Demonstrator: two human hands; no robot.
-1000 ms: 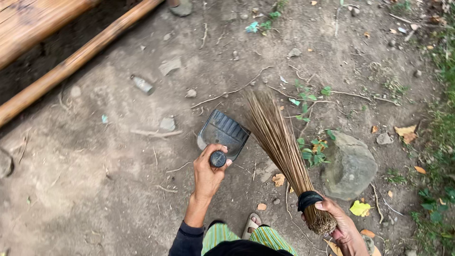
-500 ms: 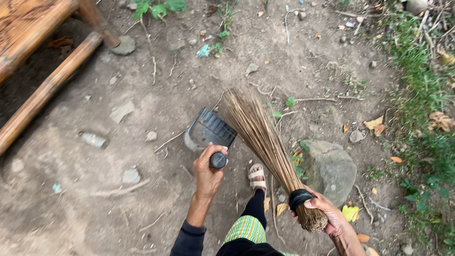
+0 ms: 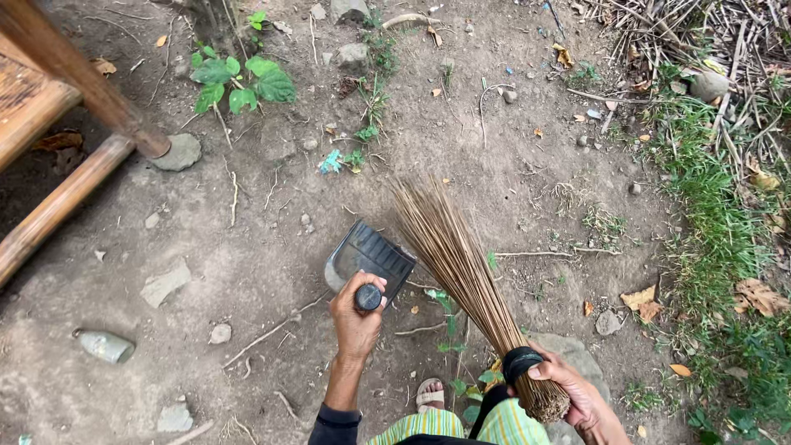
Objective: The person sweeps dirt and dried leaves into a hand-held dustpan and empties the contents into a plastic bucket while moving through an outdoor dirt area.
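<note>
Left hand (image 3: pixel 356 321) is wrapped tight around the handle of a dark plastic dustpan (image 3: pixel 368 259) held low over the bare dirt, right hand (image 3: pixel 568 387) clamps the black-bound end of a stiff, light brown stick broom (image 3: pixel 457 259) right beside it, best gripped there.

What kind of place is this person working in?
Most likely a bare-earth yard or garden edge outdoors. The ground is packed dirt strewn with stones and twigs, grass and dry leaves line one side, and a bamboo bench frame stands at the corner.
</note>
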